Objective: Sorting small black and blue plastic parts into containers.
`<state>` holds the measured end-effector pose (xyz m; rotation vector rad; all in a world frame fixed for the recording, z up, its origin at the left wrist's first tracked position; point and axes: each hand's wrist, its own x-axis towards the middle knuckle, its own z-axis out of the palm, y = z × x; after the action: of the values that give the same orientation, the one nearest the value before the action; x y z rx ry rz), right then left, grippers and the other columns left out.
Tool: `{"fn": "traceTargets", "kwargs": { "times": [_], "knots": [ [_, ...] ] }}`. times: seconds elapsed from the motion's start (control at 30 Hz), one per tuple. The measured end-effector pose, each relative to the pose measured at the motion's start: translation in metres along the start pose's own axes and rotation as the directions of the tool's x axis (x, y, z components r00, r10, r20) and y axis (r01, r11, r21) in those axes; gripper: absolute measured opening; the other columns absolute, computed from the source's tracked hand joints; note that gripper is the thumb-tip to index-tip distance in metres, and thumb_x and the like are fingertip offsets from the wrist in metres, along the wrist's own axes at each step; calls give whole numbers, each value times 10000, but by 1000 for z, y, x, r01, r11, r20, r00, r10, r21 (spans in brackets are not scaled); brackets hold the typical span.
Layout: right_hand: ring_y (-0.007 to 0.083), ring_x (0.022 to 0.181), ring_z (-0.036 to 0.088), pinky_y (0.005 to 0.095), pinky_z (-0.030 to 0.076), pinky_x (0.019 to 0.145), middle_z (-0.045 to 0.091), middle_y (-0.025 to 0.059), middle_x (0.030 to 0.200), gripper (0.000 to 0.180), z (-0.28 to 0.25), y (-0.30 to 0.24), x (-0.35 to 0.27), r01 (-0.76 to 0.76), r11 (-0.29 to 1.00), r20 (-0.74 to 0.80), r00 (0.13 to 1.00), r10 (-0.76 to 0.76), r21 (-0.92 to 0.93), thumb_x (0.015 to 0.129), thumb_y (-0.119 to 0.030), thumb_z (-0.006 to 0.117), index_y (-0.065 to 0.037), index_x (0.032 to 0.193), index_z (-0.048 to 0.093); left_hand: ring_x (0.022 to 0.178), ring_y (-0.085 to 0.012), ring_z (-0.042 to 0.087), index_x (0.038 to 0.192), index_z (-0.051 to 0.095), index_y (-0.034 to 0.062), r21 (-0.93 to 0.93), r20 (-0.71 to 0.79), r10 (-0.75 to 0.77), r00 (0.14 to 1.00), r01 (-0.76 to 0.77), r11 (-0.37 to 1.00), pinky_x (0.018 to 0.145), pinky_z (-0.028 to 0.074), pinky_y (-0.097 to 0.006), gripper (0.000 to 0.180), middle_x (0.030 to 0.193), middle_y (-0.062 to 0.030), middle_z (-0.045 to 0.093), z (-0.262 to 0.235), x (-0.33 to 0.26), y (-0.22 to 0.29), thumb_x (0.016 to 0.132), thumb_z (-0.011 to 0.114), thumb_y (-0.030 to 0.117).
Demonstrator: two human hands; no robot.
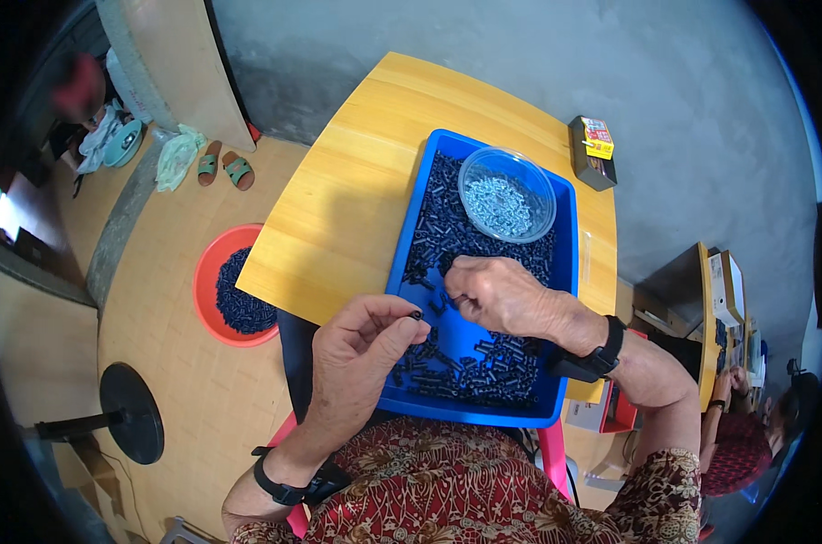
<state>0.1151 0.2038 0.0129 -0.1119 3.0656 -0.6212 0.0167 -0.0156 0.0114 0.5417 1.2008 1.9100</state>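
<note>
A blue tray full of small black plastic pieces lies on a yellow wooden table. A clear round bowl of silvery screws sits on the pieces at the tray's far end. My left hand hovers at the tray's near left edge and pinches one small black piece between thumb and forefinger. My right hand is over the middle of the tray, fingers curled down among the black pieces; what it grips is hidden. Both wrists wear black bands.
A red basin with more black pieces stands on the floor left of the table. A small dark box lies at the table's far right corner. Sandals, a black round stand base and another person at right are nearby.
</note>
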Motion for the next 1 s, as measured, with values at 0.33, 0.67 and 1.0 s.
{"fn": "traceTargets", "kwargs": {
  "times": [0.33,0.67,1.0],
  "knots": [
    [41,810,606,219,505,715,660,-11,888,95,-40,-45,-30,-189,508,-50,906,419,840,883,30,668,-13,964,691,926,-142,670,1115,613,-29,-27,73,-39,997,41,999,859,541,-268,179,992,-100,701,13,1,-3,953,640,42],
    [67,835,626,221,519,741,690,31,930,110,-25,-51,-50,-37,228,-83,866,493,973,903,2,685,-7,1012,699,922,-136,679,1106,607,-23,15,143,-73,987,72,997,817,544,-252,169,985,-94,702,29,7,-15,963,627,66],
    [107,850,654,245,535,764,663,37,938,92,-17,-54,-55,-6,342,-173,855,490,940,915,0,674,1,1006,691,894,-105,669,1082,624,-16,84,149,-85,985,73,994,789,538,-235,153,947,-65,700,35,8,-19,949,641,58]
  ]
}}
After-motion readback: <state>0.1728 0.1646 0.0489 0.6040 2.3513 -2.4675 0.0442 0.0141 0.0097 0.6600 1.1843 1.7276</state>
